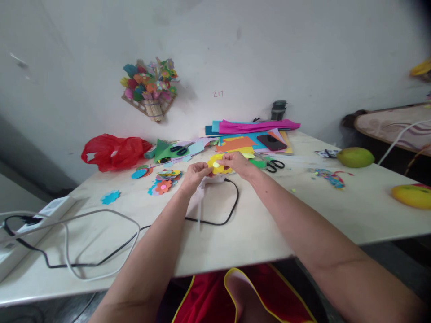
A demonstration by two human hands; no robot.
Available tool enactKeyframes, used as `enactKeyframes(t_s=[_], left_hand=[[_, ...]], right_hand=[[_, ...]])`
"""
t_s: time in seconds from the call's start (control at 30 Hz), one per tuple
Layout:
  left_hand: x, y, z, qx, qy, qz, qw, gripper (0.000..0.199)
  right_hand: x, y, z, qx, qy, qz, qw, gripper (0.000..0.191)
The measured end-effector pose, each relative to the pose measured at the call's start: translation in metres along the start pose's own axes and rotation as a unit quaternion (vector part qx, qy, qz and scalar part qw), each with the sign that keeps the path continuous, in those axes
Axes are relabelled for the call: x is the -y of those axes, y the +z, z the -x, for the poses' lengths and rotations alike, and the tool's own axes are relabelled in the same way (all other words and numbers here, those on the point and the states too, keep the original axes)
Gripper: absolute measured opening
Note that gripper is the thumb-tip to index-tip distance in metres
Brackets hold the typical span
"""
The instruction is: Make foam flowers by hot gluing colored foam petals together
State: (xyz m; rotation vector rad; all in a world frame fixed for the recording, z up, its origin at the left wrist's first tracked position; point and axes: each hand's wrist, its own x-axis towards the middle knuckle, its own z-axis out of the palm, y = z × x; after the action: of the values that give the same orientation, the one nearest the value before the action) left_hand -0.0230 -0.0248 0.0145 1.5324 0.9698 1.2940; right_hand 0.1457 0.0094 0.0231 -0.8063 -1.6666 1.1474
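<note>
A yellow paper flower (220, 170) with a pale centre is held up over the middle of the table. Its left edge is pinched between the thumb and fingers of my left hand (198, 176). My right hand (237, 163) is closed at the flower's upper right, with its fingertips by the pale centre. Just below the hands lies a white glue gun (218, 179), partly hidden, with a black cord leading from it. Black-handled scissors (275, 166) rest to the right of my right hand. A pile of cut paper flowers (164, 186) lies left of my left hand.
A blue paper flower (111, 197), red plastic bag (114, 151) and power strip (37, 233) with looping cables are on the left. Coloured sheets (235, 143), more scissors (182, 149) and a phone (271, 142) lie behind. Mangoes (355, 157) and a patterned scrap (328, 177) are right.
</note>
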Motion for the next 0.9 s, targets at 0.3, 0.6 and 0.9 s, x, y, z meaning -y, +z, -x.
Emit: enactKeyframes(t_s=[0.3,0.6,0.9], left_hand=[[-0.001,0.0006,0.0003,0.009,-0.005,0.005,1.0,0.023],[0.0018,-0.0038,-0.0004,0.021,0.004,-0.002,1.0,0.019],[-0.0008,-0.0033,-0.0001,0.02,-0.005,-0.015,1.0,0.021]], right_hand=[[0.0,0.0001,-0.0003,0.011,-0.009,0.02,1.0,0.033],[-0.003,-0.0016,-0.0011,0.018,-0.02,0.024,0.999,0.031],[0.0,-0.0013,0.0005,0.03,-0.021,0.048,0.998,0.032]])
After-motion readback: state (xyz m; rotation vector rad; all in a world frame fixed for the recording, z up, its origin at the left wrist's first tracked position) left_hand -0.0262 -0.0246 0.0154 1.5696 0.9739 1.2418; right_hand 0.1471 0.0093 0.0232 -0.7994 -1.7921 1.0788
